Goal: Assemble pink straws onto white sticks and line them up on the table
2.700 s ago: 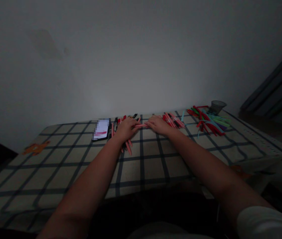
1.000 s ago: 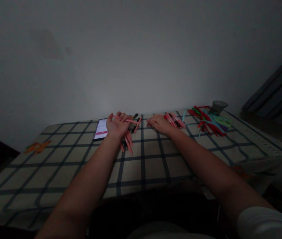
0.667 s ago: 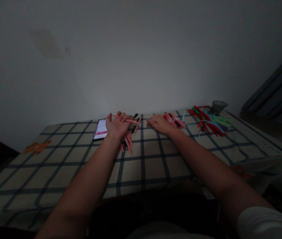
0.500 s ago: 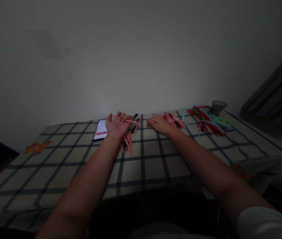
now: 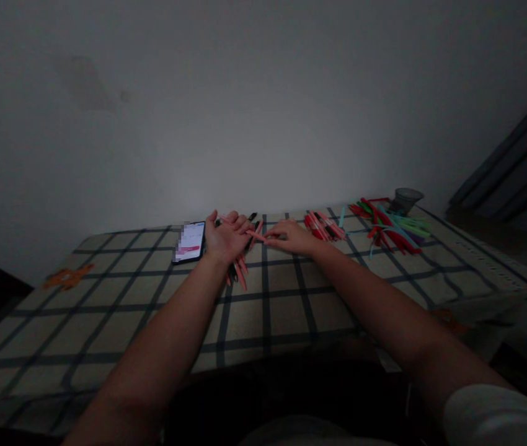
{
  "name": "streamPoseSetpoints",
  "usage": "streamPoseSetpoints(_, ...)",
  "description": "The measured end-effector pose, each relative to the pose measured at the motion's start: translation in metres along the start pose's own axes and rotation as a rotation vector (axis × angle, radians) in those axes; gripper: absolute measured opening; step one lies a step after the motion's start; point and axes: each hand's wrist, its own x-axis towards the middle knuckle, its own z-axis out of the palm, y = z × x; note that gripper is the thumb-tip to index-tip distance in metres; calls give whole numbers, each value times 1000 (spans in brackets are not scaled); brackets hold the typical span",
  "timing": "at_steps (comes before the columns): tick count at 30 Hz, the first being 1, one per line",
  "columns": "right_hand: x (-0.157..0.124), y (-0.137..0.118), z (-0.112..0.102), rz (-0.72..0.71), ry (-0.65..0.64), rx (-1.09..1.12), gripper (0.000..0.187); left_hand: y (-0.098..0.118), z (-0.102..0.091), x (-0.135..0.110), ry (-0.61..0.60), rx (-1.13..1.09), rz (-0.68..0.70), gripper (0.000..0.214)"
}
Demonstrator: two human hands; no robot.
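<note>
My left hand (image 5: 224, 235) is turned palm up at the far middle of the checked tablecloth (image 5: 152, 297), fingers curled around a pink pen (image 5: 256, 236). My right hand (image 5: 289, 236) reaches in from the right and pinches that same pen's other end. Below my left hand lies a small heap of pink and black pens (image 5: 239, 274). A second cluster of red and pink pens (image 5: 323, 225) lies just right of my right hand.
A lit phone (image 5: 190, 242) lies left of my left hand. A pile of red, green and blue strips (image 5: 391, 226) and a small cup (image 5: 405, 199) are at the far right. An orange shape (image 5: 67, 276) is on the cloth's left. A wall stands close behind.
My right hand has moved left from the red pen cluster to meet my left hand at the pink pen. My left hand shifted slightly right, palm still up.
</note>
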Motion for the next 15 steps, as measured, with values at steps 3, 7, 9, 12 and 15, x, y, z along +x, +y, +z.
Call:
streamPoseSetpoints(3,1,-2,3,-46,7,-1,34,-2,-1,0,-19,5,-6,52)
streamPoseSetpoints(7,2,-4,3,3,87,69,33,0,-4,2,20,75,7,54)
streamPoseSetpoints(9,3,-3,1,95,195,191,34,1,-6,4,14,102,-3,50)
streamPoseSetpoints(12,3,2,-8,257,384,425,36,-3,-9,7,-9,158,-73,37)
streamPoseSetpoints(15,3,9,-16,356,555,553,35,-13,-9,7,-38,332,-234,19)
